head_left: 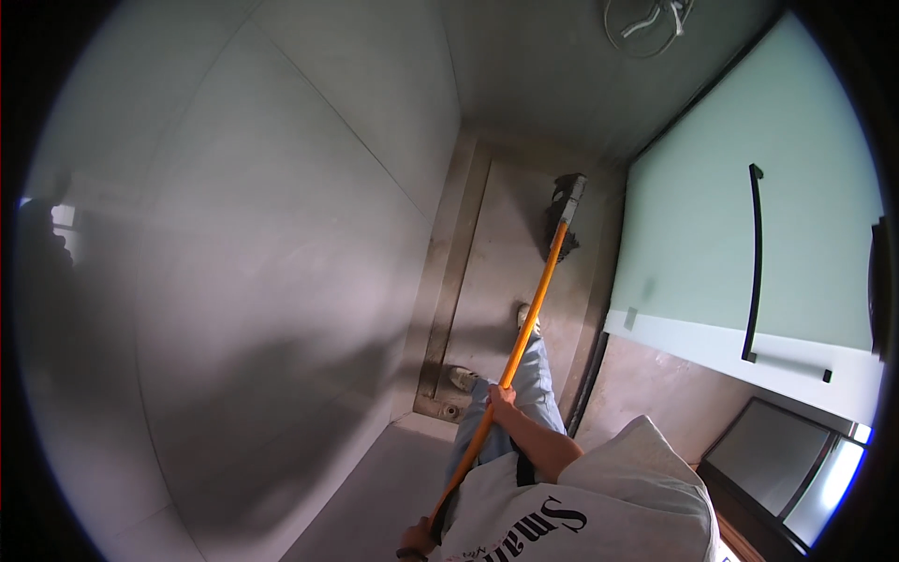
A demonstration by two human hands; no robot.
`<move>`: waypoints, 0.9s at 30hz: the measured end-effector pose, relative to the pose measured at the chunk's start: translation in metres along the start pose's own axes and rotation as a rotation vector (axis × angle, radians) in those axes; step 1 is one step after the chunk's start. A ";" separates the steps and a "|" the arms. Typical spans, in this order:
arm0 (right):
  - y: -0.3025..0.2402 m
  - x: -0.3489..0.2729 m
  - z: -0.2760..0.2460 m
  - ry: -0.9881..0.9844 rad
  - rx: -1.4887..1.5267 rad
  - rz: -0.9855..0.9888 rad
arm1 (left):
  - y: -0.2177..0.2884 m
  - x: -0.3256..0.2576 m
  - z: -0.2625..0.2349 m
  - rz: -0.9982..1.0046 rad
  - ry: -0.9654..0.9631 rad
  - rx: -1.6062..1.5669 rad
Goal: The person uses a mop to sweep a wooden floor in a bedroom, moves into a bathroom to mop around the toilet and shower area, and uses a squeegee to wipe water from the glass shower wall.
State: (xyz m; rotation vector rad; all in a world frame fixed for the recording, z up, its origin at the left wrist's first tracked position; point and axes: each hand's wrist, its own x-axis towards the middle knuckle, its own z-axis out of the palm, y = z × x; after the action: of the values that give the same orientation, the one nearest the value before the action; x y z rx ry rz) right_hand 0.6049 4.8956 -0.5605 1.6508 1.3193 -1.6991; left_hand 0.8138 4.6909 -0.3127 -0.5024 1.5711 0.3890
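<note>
I hold a mop by its long orange handle [524,328]. My right hand [501,398] grips the handle about halfway along. My left hand [417,536] grips its near end at the bottom edge of the picture. The dark grey mop head [562,220] rests on the grey floor [496,262] of a narrow shower stall, far from me near the back wall. My legs in light blue trousers [534,375] and my light shoes [464,377] stand under the handle.
A large grey tiled wall [281,234] fills the left. On the right a frosted glass door [693,234] with a long black handle [754,262] borders the stall. A small round drain [449,410] lies by my shoe. A wire rack [646,23] hangs at the top.
</note>
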 end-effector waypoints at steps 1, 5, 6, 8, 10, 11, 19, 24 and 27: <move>0.003 -0.009 0.006 -0.052 -0.035 0.007 | -0.007 -0.004 0.014 0.000 0.013 -0.048; -0.027 -0.020 -0.008 0.041 -0.033 -0.034 | -0.034 0.037 0.027 0.272 0.323 0.023; -0.031 -0.023 -0.005 0.034 -0.037 -0.055 | -0.037 0.041 0.031 0.303 0.348 0.005; -0.038 -0.031 0.001 0.047 -0.035 -0.114 | -0.046 0.052 0.040 0.348 0.384 -0.019; -0.050 -0.040 0.003 0.054 -0.020 -0.118 | -0.041 0.049 0.034 0.324 0.382 -0.010; -0.056 -0.046 0.003 0.057 -0.002 -0.102 | -0.041 0.053 0.033 0.343 0.382 -0.012; -0.117 -0.070 0.014 0.029 -0.039 -0.394 | -0.032 0.077 0.011 0.458 0.439 0.023; -0.172 -0.112 0.017 -0.035 -0.007 -0.429 | -0.002 0.072 -0.024 0.473 0.364 0.021; -0.194 -0.124 0.014 -0.059 0.053 -0.432 | 0.020 0.061 -0.041 0.497 0.348 0.016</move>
State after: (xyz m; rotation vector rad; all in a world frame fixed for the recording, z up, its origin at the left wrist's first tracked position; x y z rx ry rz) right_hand 0.4618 4.9353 -0.3838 1.3989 1.7064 -2.0187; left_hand 0.7674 4.6809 -0.3716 -0.1621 2.0375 0.6915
